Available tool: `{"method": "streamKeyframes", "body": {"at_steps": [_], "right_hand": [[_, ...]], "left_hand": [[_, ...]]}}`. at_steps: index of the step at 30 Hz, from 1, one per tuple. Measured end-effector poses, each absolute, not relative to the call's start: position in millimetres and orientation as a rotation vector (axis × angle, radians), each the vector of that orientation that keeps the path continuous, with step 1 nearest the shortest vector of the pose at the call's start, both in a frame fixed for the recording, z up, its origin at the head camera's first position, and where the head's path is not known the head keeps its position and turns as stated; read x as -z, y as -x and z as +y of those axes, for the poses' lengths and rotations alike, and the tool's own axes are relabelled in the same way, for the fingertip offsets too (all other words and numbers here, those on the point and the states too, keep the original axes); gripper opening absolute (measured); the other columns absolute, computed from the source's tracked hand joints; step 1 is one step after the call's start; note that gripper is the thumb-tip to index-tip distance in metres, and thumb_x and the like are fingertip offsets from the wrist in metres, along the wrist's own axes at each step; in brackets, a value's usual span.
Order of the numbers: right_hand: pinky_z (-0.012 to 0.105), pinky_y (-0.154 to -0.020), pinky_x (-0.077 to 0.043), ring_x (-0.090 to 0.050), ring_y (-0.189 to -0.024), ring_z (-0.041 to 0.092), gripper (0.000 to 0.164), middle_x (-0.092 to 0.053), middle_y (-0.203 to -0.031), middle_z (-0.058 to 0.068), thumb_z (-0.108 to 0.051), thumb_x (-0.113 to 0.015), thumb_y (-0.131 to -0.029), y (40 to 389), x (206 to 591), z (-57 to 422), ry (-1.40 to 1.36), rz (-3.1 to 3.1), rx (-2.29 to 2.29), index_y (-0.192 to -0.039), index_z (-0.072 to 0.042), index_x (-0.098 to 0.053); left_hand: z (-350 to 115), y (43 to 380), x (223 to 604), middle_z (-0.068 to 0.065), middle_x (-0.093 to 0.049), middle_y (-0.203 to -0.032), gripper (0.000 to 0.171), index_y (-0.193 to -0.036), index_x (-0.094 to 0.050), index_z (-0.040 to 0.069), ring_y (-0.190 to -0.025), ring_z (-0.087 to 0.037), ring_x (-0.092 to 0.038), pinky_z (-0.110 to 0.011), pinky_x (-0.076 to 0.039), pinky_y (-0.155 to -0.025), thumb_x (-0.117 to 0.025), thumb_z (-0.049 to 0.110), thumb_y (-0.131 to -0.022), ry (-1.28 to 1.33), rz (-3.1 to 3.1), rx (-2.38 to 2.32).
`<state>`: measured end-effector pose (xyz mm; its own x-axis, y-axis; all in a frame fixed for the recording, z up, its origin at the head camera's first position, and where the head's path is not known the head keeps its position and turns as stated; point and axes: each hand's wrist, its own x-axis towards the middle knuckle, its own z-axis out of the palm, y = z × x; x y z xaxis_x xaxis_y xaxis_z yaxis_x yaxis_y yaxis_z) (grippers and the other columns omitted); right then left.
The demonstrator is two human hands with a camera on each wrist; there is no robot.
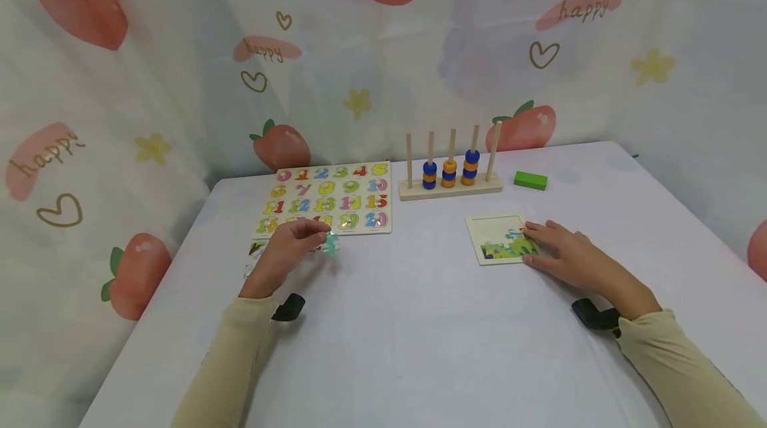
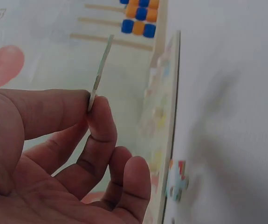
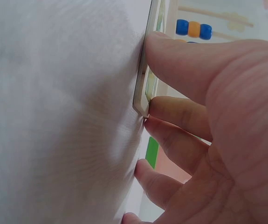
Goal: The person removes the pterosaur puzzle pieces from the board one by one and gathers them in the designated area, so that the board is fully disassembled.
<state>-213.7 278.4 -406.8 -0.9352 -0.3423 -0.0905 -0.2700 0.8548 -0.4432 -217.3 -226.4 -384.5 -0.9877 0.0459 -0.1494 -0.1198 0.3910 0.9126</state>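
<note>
My left hand (image 1: 293,241) is raised a little over the table and pinches a thin teal jigsaw piece (image 1: 331,243) between thumb and forefinger; the left wrist view shows the piece (image 2: 100,70) edge-on. My right hand (image 1: 560,251) lies flat on the table with its fingertips (image 3: 171,51) pressing the right edge and corner of a small square puzzle tray (image 1: 497,236), whose lower part is filled with green and blue pieces. The same tray's edge (image 3: 140,88) shows in the right wrist view.
A number board (image 1: 329,198) with coloured numerals lies beyond my left hand. Loose puzzle pieces (image 1: 256,251) sit at its near left. A wooden abacus rack (image 1: 451,172) with blue and orange rings stands behind, a green block (image 1: 530,180) to its right. Printed curtains surround the table.
</note>
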Motion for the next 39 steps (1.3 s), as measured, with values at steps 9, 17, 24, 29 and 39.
{"method": "streamKeyframes", "body": {"at_steps": [9,17,24,29,39], "right_hand": [[0.084,-0.110,-0.014,-0.021,-0.150,0.062,0.075,-0.038,-0.162,0.034,-0.036,-0.073,-0.102,214,406,279,0.477,2.863,0.621,-0.155,0.009,-0.046],[0.085,-0.110,-0.014,-0.020,-0.151,0.062,0.074,-0.037,-0.162,0.035,-0.035,-0.073,-0.102,214,406,283,0.481,2.855,0.633,-0.155,0.010,-0.046],[0.084,-0.111,-0.014,-0.020,-0.151,0.062,0.075,-0.036,-0.162,0.034,-0.037,-0.072,-0.102,215,407,285,0.462,2.862,0.612,-0.156,0.008,-0.046],[0.084,-0.110,-0.013,-0.020,-0.151,0.061,0.074,-0.036,-0.162,0.034,-0.037,-0.073,-0.102,215,408,285,0.468,2.861,0.627,-0.155,0.008,-0.047],[0.084,-0.111,-0.013,-0.020,-0.151,0.061,0.075,-0.036,-0.162,0.034,-0.037,-0.073,-0.102,216,410,281,0.464,2.855,0.632,-0.156,0.007,-0.046]], "left_hand": [[-263,218,381,-0.017,-0.063,-0.140,0.037,-0.139,-0.068,0.002,-0.121,-0.032,-0.057,-0.041,-0.049,-0.101,-0.065,0.023,-0.108,0.211,2.512,-1.602],[-291,220,385,-0.020,-0.058,-0.141,0.037,-0.138,-0.066,0.002,-0.121,-0.034,-0.052,-0.041,-0.045,-0.097,-0.064,0.023,-0.109,0.278,2.555,-1.443],[-295,219,389,-0.019,-0.060,-0.138,0.030,-0.133,-0.070,0.001,-0.121,-0.035,-0.051,-0.048,-0.044,-0.100,-0.063,0.017,-0.108,0.338,2.609,-1.305],[-300,218,392,-0.019,-0.061,-0.135,0.027,-0.130,-0.072,0.001,-0.119,-0.036,-0.050,-0.047,-0.043,-0.098,-0.064,0.013,-0.108,0.359,2.616,-1.260],[-302,217,395,-0.018,-0.066,-0.128,0.021,-0.120,-0.076,0.000,-0.116,-0.034,-0.050,-0.042,-0.043,-0.090,-0.068,0.011,-0.104,0.242,2.667,-1.198]]}}
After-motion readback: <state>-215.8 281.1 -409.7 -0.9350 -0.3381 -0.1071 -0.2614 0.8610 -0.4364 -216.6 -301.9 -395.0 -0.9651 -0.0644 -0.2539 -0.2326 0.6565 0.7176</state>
